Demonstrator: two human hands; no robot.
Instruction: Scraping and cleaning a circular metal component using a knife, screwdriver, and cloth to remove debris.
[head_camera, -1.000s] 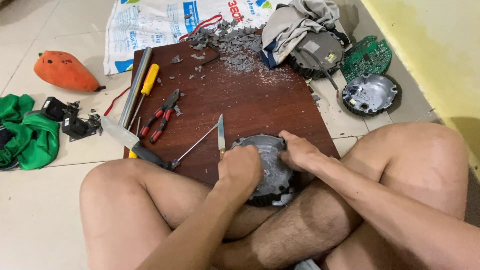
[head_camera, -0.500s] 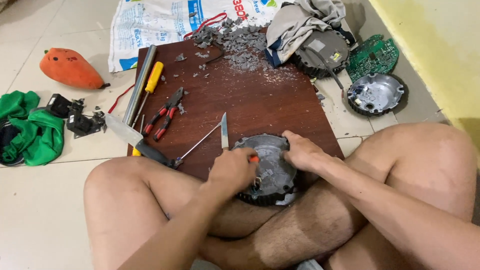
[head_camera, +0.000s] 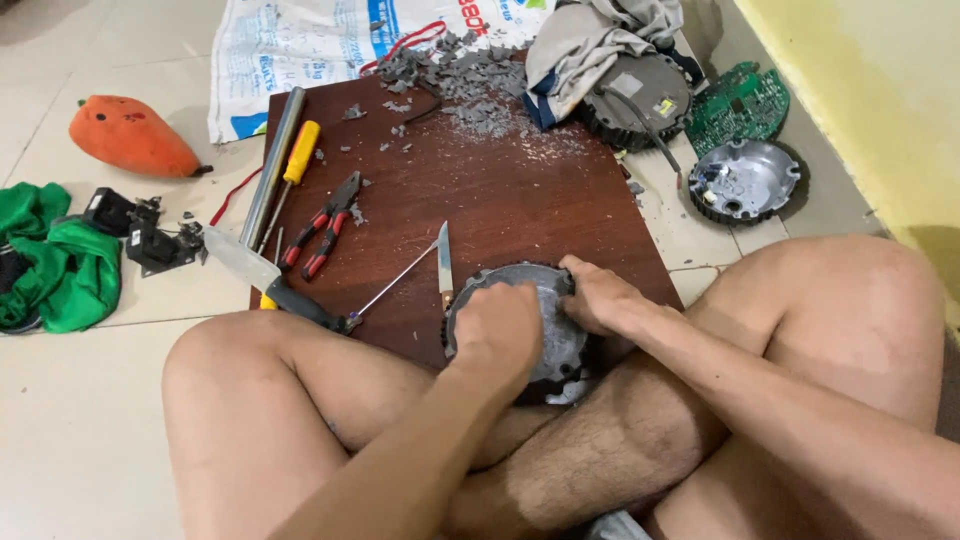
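Here both the left hand (head_camera: 500, 325) and right hand (head_camera: 598, 297) clamp the round grey metal housing (head_camera: 556, 335) at the brown board (head_camera: 500, 200)'s near edge, a white printed sack (head_camera: 300, 45) lying beyond its far edge.

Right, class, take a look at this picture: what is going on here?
A person sits cross-legged on a tiled floor with a brown wooden board in front of them. Both hands press on a round grey metal housing at the board's near edge: the left hand covers its top, the right hand grips its far rim. Red-handled pliers, a yellow-handled screwdriver and a small knife lie unused on the board, with grey broken fragments piled at the far end.
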